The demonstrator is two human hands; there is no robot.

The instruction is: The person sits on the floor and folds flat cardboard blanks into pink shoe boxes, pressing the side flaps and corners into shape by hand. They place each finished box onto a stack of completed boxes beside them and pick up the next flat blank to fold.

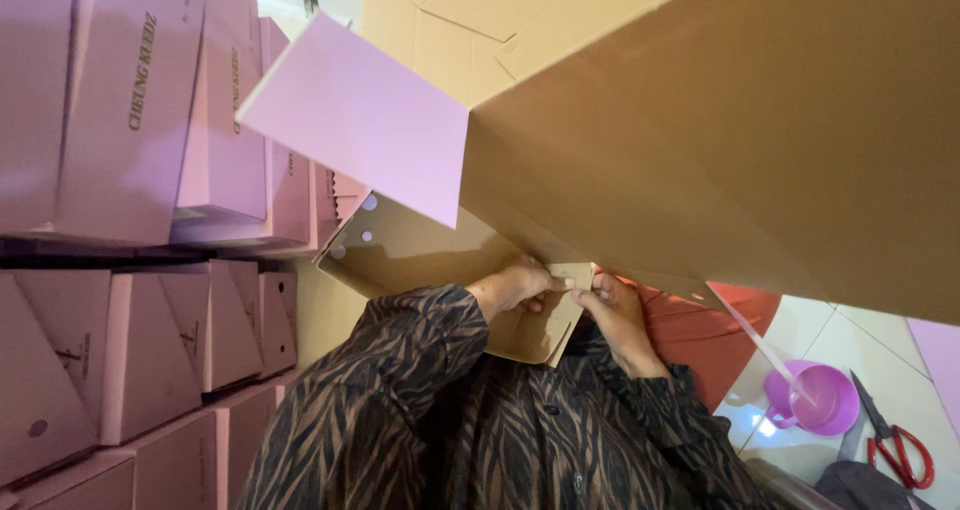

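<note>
My left hand (515, 285) and my right hand (615, 305) meet at the middle of the view, both pinching a small brown cardboard tab (572, 275). The tab belongs to an unfolded cardboard box (700, 140), brown inside and pink outside, which looms over my hands and fills the upper right. One pink flap (360, 115) of it sticks out to the left. A lower brown panel (410, 250) with small round holes lies under my left wrist. My sleeves are dark with a brown striped pattern.
Stacks of finished pink boxes (130, 110) fill the left side, with more rows (150, 360) below them. At lower right, on white tiles, stand a purple cup (825, 400) and red-handled scissors (895, 445). An orange-red cloth (700, 325) lies beside my right hand.
</note>
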